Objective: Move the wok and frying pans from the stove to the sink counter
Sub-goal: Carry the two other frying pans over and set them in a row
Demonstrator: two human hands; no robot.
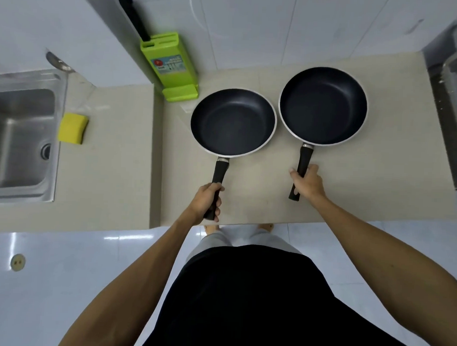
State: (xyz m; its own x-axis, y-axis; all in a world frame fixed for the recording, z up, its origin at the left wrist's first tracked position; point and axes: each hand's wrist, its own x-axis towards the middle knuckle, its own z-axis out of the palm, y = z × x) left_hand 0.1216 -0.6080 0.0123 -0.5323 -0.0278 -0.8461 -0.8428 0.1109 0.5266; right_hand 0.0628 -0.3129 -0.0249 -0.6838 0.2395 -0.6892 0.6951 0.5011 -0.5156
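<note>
Two dark non-stick frying pans with black handles rest side by side on the beige counter (247, 199). My left hand (207, 200) is wrapped around the handle of the left frying pan (233, 121). My right hand (307, 183) lies over the handle of the right frying pan (323, 105), fingers curled around it, with the handle's end sticking out below the hand. Both pans are empty and point their handles toward me. No wok is in view.
A green knife block (171, 64) with a black-handled knife stands against the wall behind the left pan. A steel sink (21, 129) lies at the left, with a yellow sponge (72, 128) beside it. A stove edge (449, 123) shows at the far right.
</note>
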